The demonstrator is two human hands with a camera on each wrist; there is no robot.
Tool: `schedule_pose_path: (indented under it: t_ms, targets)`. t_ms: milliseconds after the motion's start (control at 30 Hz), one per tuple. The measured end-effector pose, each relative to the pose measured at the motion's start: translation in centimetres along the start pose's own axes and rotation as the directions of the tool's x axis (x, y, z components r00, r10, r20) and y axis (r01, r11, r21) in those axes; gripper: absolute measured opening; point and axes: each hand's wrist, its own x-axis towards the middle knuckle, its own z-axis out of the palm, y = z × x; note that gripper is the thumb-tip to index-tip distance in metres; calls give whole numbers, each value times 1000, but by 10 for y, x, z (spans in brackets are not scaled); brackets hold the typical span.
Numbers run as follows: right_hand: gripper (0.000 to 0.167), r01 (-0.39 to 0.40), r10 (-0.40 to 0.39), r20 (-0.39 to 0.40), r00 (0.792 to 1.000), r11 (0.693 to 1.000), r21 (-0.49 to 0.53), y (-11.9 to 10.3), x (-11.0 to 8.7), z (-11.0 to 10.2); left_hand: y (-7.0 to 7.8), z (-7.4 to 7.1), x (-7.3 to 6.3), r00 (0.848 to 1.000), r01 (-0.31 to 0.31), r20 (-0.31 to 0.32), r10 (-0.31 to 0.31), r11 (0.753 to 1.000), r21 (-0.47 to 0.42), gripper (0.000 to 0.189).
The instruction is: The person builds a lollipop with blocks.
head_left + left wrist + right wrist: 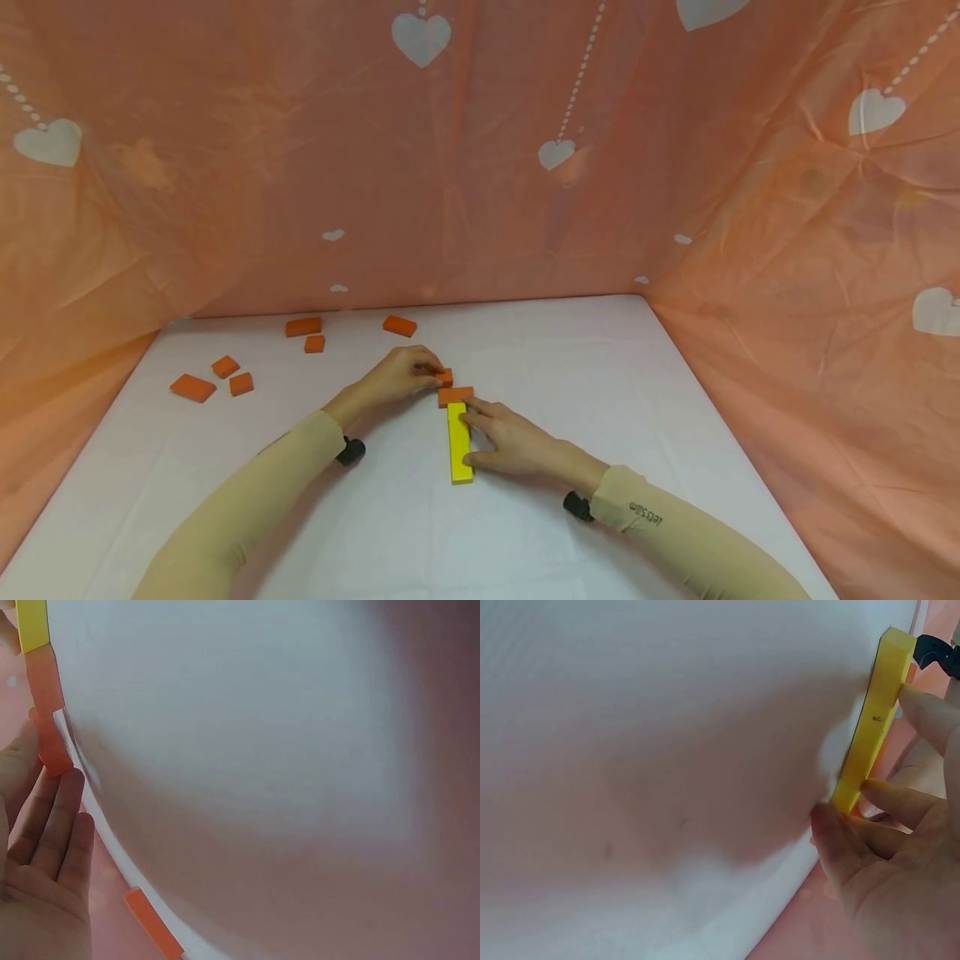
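Currently observing white table (585, 358); over it, right hand (513, 437) with fingers loosely extended, left hand (396, 377) in narrow pinch. Near middle: yellow block (457, 443), touched along right side by right hand. Crosswise at its far end: orange block (452, 395). Just beyond, pinched in left hand: small orange block (447, 377).

Left forearm (273, 477), right forearm (667, 523): angled inward. Left hand (393, 377): pinching. Right hand (513, 437): fingers extended, thumb held apart.

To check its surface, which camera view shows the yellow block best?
Right wrist: the yellow block appears largest there, with a dark mark visible. The head view shows it smaller; the left wrist shows only one end.
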Motion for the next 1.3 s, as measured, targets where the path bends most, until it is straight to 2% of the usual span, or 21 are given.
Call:
schedule_pose_path:
  t_ms: [267, 567, 1300]
  targets:
    - [70, 1, -1, 1, 1000, 1000, -3, 0, 0, 0, -3, 1, 2, 1000, -17, 18, 16, 999, 30, 21]
    - [70, 8, -8, -9, 1000, 1000, -9, 0, -1, 0, -1, 2, 5, 999, 11, 32, -12, 999, 41, 22]
    - [69, 16, -16, -9, 1000, 1000, -23, 1, -1, 0, 0, 6, 5, 999, -17, 37, 15, 998, 56, 20]
